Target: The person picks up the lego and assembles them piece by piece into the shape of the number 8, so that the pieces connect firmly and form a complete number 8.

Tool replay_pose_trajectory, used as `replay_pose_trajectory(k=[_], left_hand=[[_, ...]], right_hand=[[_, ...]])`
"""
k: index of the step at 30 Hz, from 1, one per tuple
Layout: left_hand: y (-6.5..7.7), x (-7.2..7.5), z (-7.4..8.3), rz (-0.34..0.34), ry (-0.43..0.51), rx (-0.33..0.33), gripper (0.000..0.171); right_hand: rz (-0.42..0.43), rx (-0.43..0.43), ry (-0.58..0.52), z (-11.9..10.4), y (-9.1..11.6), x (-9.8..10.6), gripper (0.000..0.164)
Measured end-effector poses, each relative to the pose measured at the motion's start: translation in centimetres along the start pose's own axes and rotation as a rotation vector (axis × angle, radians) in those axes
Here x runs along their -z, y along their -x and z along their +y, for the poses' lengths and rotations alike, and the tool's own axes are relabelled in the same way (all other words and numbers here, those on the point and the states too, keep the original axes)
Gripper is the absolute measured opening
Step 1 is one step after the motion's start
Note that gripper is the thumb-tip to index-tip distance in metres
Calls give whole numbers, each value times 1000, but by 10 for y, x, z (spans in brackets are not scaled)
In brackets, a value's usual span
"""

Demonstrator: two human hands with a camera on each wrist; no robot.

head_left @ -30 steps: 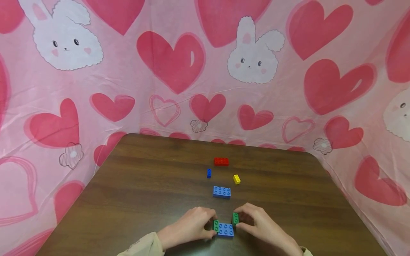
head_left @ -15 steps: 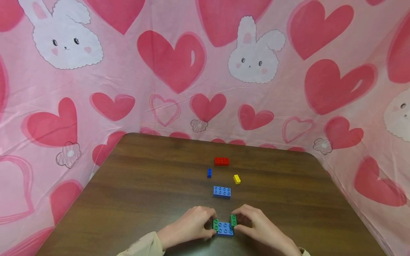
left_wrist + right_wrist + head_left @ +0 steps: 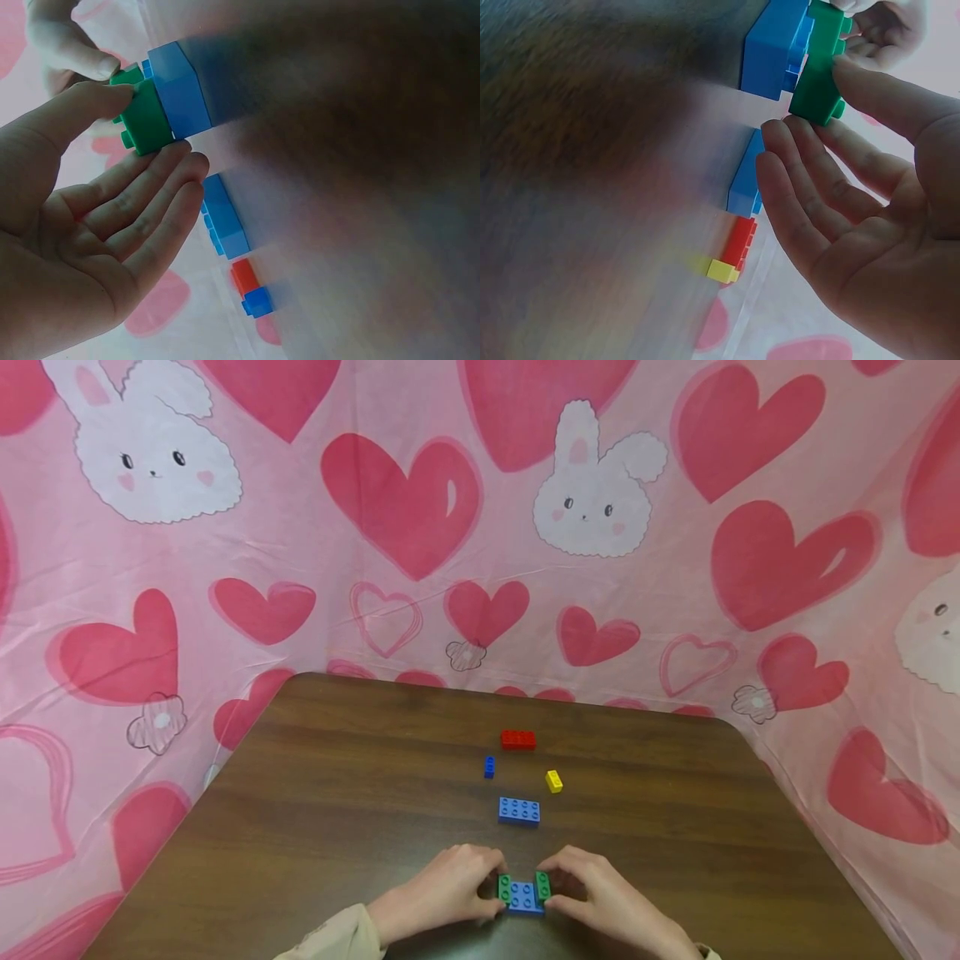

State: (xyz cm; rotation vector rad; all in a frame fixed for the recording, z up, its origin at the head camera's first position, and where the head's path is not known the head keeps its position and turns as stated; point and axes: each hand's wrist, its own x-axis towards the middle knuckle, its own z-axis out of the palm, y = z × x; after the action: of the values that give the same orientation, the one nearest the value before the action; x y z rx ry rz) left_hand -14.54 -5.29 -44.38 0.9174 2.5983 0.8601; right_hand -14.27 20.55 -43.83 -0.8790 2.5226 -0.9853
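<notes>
Near the front of the table, a blue toy brick [image 3: 523, 898] lies with a small green brick [image 3: 505, 889] seated on its left end. My left hand [image 3: 457, 885] pinches that green brick between thumb and fingers. A second small green brick [image 3: 543, 886], pinched by my right hand [image 3: 603, 893], is over the right end of the blue brick. In the right wrist view, blue studs [image 3: 791, 79] show in a gap under this green brick [image 3: 817, 82], which sits slightly raised. The left wrist view shows its green brick [image 3: 148, 120] flush against the blue one [image 3: 180, 90].
Straight behind the hands lies another blue brick [image 3: 519, 811]. Farther back are a yellow brick [image 3: 554, 782], a small dark blue brick [image 3: 490, 767] and a red brick [image 3: 518, 740]. A pink cloth [image 3: 405, 627] with hearts and rabbits hangs around the brown table [image 3: 337, 777].
My right hand has moved left and slightly down, bringing its green brick from beside the blue brick's right end to over it. The left hand has kept its hold in place.
</notes>
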Motion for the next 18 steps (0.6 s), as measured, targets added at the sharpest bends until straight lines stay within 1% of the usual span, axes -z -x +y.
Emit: replay_pose_trajectory(k=[6,10,18], left_hand=[[0,-1,-1,3,6,-5,22],[0,-1,-1,5,6,-11,22],[0,-2,0,28,-29,-26,21]], right_hand=[[-6,8,-16,0,1,-2,32],[-6,20,-9,1,1,-3,32],[-5,39,-5,1,3,-3,31]])
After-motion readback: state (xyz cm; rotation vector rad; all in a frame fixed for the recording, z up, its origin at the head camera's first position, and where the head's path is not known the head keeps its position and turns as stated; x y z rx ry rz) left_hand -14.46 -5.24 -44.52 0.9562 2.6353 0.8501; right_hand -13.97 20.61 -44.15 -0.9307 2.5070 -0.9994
